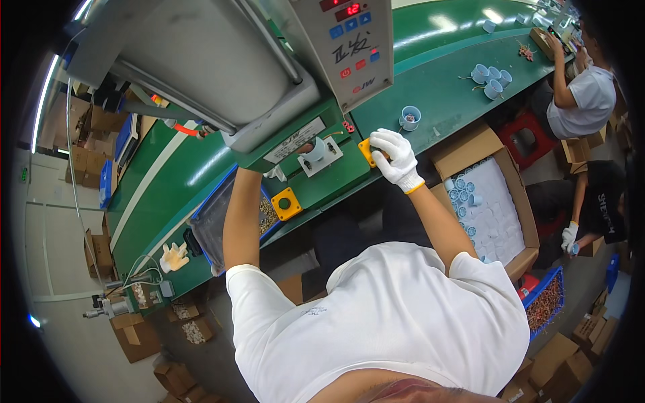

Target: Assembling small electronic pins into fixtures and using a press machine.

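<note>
While the gloved right hand (395, 156) is pressed, fingers curled, over one yellow button box (367, 152), the left hand (274, 173) is hidden — its grip cannot be told — beside one pale blue cup (316, 149) seated on the press.

My right hand (396, 158), in a white glove, rests its fingers (384, 142) on the yellow button box (367, 152) at the green press base; my bare left arm reaches under the grey machine head, its hand (275, 173) mostly hidden; between my fingers a pale blue cup (316, 149) sits in the fixture; a second yellow button box (287, 203) lies beside my left forearm; another blue cup (410, 117) stands just beyond my right fingers on the green tabletop (457, 87).
</note>
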`<action>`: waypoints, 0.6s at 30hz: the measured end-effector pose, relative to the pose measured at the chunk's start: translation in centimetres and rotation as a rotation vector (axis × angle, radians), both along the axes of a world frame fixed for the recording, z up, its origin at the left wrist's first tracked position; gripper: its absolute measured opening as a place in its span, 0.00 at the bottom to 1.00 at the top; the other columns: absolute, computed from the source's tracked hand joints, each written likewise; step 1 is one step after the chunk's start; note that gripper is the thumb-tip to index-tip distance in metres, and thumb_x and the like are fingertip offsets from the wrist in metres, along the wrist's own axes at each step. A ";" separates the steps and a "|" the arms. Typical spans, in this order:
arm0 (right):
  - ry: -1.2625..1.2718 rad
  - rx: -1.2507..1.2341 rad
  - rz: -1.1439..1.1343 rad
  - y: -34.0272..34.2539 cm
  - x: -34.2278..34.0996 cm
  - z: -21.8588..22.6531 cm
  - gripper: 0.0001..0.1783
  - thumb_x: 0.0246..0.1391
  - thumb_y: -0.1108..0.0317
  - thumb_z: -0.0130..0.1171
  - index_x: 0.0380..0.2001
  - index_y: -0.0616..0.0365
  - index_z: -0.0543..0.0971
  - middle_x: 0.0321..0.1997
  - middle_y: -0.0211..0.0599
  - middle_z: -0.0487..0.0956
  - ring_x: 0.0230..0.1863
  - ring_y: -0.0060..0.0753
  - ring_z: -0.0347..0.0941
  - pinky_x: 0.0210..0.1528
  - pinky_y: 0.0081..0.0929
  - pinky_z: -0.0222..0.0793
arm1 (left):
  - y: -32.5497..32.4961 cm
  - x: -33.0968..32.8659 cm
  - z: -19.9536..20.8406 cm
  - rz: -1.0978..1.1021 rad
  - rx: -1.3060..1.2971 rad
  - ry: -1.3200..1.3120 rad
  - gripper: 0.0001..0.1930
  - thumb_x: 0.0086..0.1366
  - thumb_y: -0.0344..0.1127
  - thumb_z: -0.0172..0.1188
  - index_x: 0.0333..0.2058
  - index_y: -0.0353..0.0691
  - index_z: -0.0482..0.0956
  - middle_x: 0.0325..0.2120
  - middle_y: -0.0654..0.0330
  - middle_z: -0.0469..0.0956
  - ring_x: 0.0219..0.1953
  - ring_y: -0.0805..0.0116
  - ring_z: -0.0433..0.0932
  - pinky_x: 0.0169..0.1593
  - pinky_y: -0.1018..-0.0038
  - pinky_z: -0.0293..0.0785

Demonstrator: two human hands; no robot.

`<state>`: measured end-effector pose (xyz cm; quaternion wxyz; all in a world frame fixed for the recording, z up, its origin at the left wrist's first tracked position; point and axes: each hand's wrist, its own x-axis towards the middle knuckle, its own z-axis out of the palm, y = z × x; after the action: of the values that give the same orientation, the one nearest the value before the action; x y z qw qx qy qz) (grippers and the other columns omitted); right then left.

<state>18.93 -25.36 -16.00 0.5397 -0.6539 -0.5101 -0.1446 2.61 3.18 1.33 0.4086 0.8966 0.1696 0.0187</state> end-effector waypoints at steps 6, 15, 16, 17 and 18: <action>0.014 0.000 0.009 -0.1 0.0 0.1 0.15 0.54 0.74 0.68 0.46 0.61 0.86 0.53 0.46 0.88 0.58 0.58 0.84 0.62 0.46 0.80 | 1.6 -0.3 -1.3 -0.017 0.045 -0.075 0.17 0.60 0.35 0.83 0.47 0.41 0.92 0.39 0.59 0.92 0.40 0.69 0.90 0.50 0.71 0.88; -0.003 0.000 -0.005 0.0 0.2 -0.3 0.15 0.55 0.71 0.68 0.46 0.59 0.86 0.52 0.44 0.88 0.58 0.57 0.83 0.62 0.46 0.79 | 4.4 -1.3 -4.1 -0.011 0.085 -0.267 0.16 0.64 0.38 0.81 0.48 0.41 0.92 0.40 0.59 0.92 0.40 0.69 0.89 0.49 0.71 0.87; -0.003 0.006 -0.010 0.0 0.3 -0.4 0.15 0.55 0.71 0.68 0.46 0.59 0.86 0.53 0.44 0.88 0.58 0.57 0.83 0.62 0.46 0.79 | 4.5 -1.2 -4.6 -0.015 0.084 -0.279 0.16 0.64 0.38 0.81 0.48 0.41 0.92 0.40 0.59 0.92 0.40 0.69 0.89 0.49 0.71 0.87; -0.003 0.013 -0.015 0.0 0.2 -0.5 0.15 0.55 0.71 0.68 0.47 0.59 0.86 0.53 0.44 0.88 0.58 0.57 0.83 0.62 0.46 0.79 | 4.7 -1.2 -4.9 -0.014 0.076 -0.295 0.16 0.64 0.38 0.80 0.48 0.41 0.92 0.40 0.59 0.92 0.40 0.69 0.89 0.49 0.71 0.87; -0.003 0.013 -0.013 0.0 0.2 -0.6 0.15 0.55 0.71 0.68 0.47 0.59 0.86 0.53 0.44 0.88 0.58 0.57 0.83 0.62 0.46 0.79 | 4.8 -1.2 -5.3 -0.012 0.051 -0.316 0.15 0.65 0.39 0.80 0.48 0.41 0.92 0.40 0.59 0.92 0.40 0.69 0.89 0.49 0.71 0.87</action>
<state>19.12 -25.36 -16.56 0.5421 -0.6535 -0.5059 -0.1523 1.39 7.97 -3.93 0.4072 0.8937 0.0972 0.1612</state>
